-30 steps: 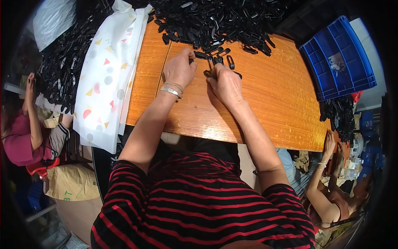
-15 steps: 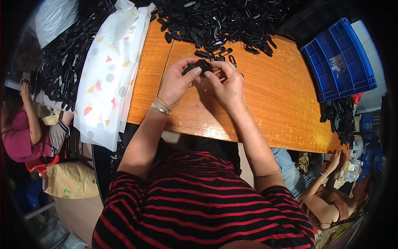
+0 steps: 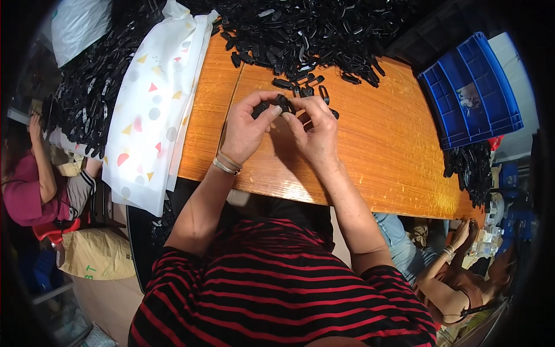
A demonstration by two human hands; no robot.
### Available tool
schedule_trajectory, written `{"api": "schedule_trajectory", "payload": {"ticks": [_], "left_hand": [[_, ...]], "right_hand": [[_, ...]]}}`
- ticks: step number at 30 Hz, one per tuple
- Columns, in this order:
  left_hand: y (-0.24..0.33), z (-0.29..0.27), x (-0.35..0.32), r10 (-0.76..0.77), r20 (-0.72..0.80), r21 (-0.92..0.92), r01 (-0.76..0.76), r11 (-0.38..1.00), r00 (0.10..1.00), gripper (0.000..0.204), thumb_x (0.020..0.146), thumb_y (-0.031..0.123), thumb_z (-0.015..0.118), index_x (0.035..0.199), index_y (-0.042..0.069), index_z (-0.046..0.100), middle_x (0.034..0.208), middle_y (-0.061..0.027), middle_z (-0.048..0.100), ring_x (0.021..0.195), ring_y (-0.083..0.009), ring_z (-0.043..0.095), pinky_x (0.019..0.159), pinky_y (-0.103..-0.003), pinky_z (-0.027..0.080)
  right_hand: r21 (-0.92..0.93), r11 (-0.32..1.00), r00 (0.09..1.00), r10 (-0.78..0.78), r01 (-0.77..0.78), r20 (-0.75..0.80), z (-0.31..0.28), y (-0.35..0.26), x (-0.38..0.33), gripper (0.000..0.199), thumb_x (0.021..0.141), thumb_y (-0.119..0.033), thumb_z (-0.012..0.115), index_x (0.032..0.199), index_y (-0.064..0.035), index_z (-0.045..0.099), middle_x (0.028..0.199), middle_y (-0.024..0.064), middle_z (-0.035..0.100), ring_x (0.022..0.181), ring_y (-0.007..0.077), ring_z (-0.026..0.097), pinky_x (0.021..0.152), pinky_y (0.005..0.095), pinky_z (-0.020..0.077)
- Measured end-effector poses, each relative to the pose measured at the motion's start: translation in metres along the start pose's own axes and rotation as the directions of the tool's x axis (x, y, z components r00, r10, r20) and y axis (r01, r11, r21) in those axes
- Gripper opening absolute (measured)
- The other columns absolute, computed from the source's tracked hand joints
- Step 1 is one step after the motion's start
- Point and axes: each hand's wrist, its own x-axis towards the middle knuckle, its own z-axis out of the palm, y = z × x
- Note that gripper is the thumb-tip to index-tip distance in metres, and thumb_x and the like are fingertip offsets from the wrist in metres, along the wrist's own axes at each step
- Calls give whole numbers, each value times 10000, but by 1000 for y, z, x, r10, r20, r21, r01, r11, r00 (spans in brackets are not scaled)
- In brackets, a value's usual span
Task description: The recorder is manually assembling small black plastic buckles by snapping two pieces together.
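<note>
Both hands meet over the middle of the wooden tabletop (image 3: 370,168), just near of a big heap of black clips (image 3: 312,29) at the far edge. The left hand (image 3: 245,130) and right hand (image 3: 315,133) each pinch the same small black clip (image 3: 278,104) between thumb and fingertips, lifted just off the wood, seemingly so both grips can work it from either side. A few loose clips (image 3: 306,87) lie just beyond the fingers. A patterned white bag (image 3: 156,110) hangs at the left edge; a blue crate (image 3: 471,92) sits far right.
</note>
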Motion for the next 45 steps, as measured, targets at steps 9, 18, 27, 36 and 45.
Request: {"api": "schedule_trajectory", "payload": {"ticks": [9, 18, 27, 36, 45], "left_hand": [[-4, 7, -12, 5, -41, -92, -9, 996, 999, 268, 906, 89, 634, 1168, 34, 632, 879, 28, 631, 642, -1, 493, 555, -154, 417], [3, 16, -25, 136, -43, -40, -138, 990, 990, 232, 967, 135, 550, 1164, 26, 606, 886, 29, 619, 642, -2, 459, 553, -145, 368], [11, -5, -33, -41, 138, -245, 74, 967, 990, 271, 1010, 305, 473, 1000, 70, 608, 824, 37, 615, 668, 1, 501, 527, -135, 343], [-5, -20, 1, -330, 6, -409, 303, 861, 944, 362, 970, 394, 538, 881, 48, 593, 714, -15, 584, 606, -100, 565, 481, -197, 379], [-42, 3, 102, 51, -193, 789, 124, 601, 980, 426, 809, 386, 719, 1021, 24, 649, 948, -119, 701, 865, -245, 673, 743, -328, 519]], "right_hand": [[-25, 998, 998, -57, 57, -33, 2, 0, -7, 248, 759, 5, 729, 995, -17, 657, 895, 90, 608, 628, 133, 600, 510, 237, 482], [81, 997, 993, 26, -17, -113, 12, -14, -23, 403, 775, -42, 726, 1148, -32, 575, 920, 86, 601, 686, 145, 616, 547, 248, 501], [326, 941, 995, 64, -85, 75, 30, -30, -38, 424, 850, -127, 693, 1215, -4, 516, 983, 158, 633, 852, 243, 648, 720, 331, 512], [-55, 982, 960, 187, -180, 210, 9, 28, 5, 301, 822, -196, 720, 1028, 9, 640, 884, 159, 662, 789, 217, 658, 694, 327, 518], [-584, 804, 968, 48, 108, 246, 22, 59, 47, 174, 777, -143, 646, 834, 18, 613, 825, 216, 625, 736, 369, 652, 668, 447, 540]]}}
